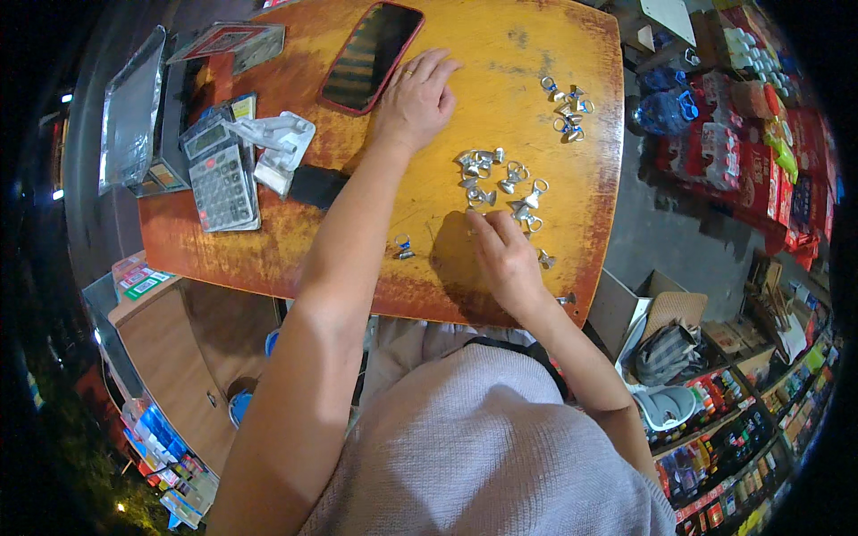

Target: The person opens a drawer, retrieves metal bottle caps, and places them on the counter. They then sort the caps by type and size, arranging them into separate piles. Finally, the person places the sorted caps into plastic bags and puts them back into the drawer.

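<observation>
On a worn yellow wooden table (pixel 322 258), my left hand (pixel 417 100) lies palm down beside a smartphone in a red case (pixel 372 57), fingers slightly apart. My right hand (pixel 506 258) is lowered at the near edge of a loose group of small metal pieces with rings (pixel 479 164); its fingertips point down, and whether they pinch a piece is hidden. Several similar pieces with blue parts (pixel 570 110) lie at the far right. One ringed piece with blue (pixel 403 246) sits apart, left of my right hand. Another small metal piece (pixel 566 299) is at the near right edge.
Left on the table are a calculator (pixel 218 174), a white plastic object (pixel 278 141), a black item (pixel 318 186) and a metal-edged box (pixel 137 114). Right of the table stand water bottles (pixel 663 110), red cartons (pixel 757 167) and shelves of goods (pixel 724 429).
</observation>
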`<state>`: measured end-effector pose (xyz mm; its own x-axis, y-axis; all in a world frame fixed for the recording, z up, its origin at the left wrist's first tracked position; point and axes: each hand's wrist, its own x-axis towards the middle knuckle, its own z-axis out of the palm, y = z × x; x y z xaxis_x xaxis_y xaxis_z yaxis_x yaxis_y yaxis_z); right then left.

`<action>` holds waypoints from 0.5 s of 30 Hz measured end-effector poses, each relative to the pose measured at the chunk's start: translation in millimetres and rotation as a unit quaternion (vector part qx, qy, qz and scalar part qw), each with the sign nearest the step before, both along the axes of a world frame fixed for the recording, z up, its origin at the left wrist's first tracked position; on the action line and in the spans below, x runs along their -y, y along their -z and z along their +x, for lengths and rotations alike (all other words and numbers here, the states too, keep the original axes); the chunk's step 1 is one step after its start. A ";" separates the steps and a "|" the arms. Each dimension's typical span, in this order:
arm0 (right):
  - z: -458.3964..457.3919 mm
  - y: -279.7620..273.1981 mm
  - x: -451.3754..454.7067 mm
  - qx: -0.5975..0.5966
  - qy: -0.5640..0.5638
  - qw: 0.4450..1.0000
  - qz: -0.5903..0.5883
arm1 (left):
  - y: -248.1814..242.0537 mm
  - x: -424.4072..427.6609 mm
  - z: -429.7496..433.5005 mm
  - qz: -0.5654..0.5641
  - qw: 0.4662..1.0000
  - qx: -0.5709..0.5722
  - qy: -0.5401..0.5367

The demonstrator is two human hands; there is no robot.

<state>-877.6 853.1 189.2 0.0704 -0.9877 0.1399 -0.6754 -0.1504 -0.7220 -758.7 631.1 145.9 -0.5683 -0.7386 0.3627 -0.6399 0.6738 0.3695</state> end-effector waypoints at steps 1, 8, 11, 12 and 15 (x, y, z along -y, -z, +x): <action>1.3 -1.4 -4.4 0.006 0.009 1.000 0.008 | 0.5 -0.6 0.4 0.004 1.000 0.001 0.000; -7.8 -8.5 -42.3 -0.018 0.026 0.999 -0.021 | 1.0 1.1 0.3 -0.005 1.000 -0.004 0.003; -9.0 -9.6 -54.6 -0.049 0.028 0.998 -0.011 | -0.4 0.6 -0.1 -0.011 1.000 -0.010 0.006; -8.3 -9.9 -58.5 -0.054 0.034 0.998 -0.007 | -0.5 0.5 -0.5 -0.009 1.000 -0.013 0.006; -3.5 -9.9 -72.6 -0.084 0.084 0.993 0.002 | 0.8 -1.0 -0.8 -0.006 1.000 0.001 -0.004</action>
